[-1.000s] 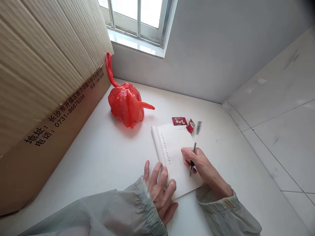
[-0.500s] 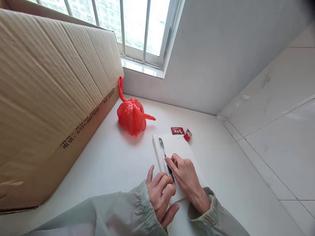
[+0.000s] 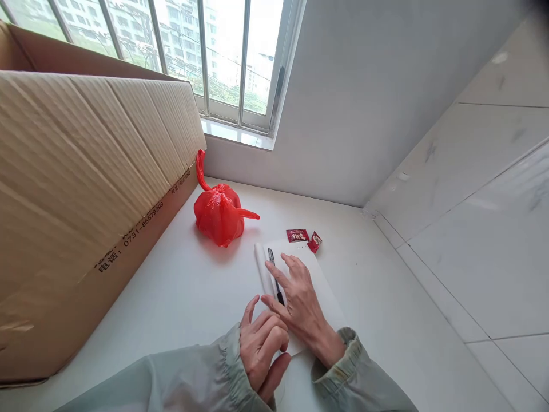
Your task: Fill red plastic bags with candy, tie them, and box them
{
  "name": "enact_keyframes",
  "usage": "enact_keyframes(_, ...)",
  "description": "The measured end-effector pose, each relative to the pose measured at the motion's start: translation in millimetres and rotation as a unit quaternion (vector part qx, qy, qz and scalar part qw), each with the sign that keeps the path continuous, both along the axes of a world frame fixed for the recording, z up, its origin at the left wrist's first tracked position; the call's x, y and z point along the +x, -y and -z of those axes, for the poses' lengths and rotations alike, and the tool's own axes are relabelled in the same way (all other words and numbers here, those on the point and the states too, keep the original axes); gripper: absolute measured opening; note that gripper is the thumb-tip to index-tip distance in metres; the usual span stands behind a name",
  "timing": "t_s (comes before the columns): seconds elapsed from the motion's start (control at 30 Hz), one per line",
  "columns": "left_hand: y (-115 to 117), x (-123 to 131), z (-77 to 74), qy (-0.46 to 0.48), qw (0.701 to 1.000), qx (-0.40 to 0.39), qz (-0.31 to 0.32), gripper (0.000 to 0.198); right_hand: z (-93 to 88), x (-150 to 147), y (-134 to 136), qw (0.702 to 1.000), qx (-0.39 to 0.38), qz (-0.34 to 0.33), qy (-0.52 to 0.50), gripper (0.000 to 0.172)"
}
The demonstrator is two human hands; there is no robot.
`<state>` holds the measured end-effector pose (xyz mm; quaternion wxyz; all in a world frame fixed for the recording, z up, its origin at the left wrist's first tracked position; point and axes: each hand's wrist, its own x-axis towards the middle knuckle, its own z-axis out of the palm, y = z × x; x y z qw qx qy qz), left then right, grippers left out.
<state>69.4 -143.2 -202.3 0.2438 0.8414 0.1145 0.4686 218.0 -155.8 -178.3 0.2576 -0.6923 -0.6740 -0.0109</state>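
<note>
A white sheet or notebook page [image 3: 319, 286] lies on the white table, its left side curled into a long roll [image 3: 263, 266]. A black-and-clear pen [image 3: 279, 297] rests on it alongside the roll. My right hand [image 3: 300, 294] is over the page with fingers spread, thumb and index finger beside the pen and reaching across it; whether they touch it I cannot tell. At the lower end of the roll lies my left hand [image 3: 265, 346], fingers loosely bent, little finger out and thumb apart. It covers the roll's lower end.
A knotted red plastic bag [image 3: 219, 216] sits beyond the page, beside a large cardboard box [image 3: 98, 160] on the left. Two small red wrapped packets [image 3: 297, 236] lie at the page's far edge. A barred window [image 3: 223, 63] and tiled wall [image 3: 480, 229] border the table.
My right hand has opened from closed fingers near the pen to spread fingers. My left hand keeps much the same pose. The whole view has shifted, with things appearing lower and further left.
</note>
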Motion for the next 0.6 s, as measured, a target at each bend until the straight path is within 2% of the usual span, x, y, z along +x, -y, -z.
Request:
enact_keyframes(0.07,-1,1,-1.9,0.006,1.0,0.003,0.004,0.016,-1.2,-1,-2,0.999,-0.053,-0.001,-0.009,0.065)
enact_keyframes(0.17,-1,1,-4.7,0.001,1.0,0.009,0.005,0.017,-2.8,-1,-4,0.992,-0.116,0.004,-0.044,0.065)
enact_keyframes(0.37,-3,1,-5.1,-0.001,1.0,0.027,-0.004,0.018,-5.0,-4,-5,0.989,-0.133,0.026,-0.06,0.064)
enact_keyframes(0.47,-3,2,-2.4,0.007,0.999,0.042,-0.014,0.018,-6.0,-9,7,0.985,-0.154,0.035,-0.064,0.067)
enact_keyframes(0.6,-4,2,2.0,0.007,0.999,0.051,-0.01,0.018,-2.4,-15,45,0.978,-0.195,0.029,-0.065,0.071)
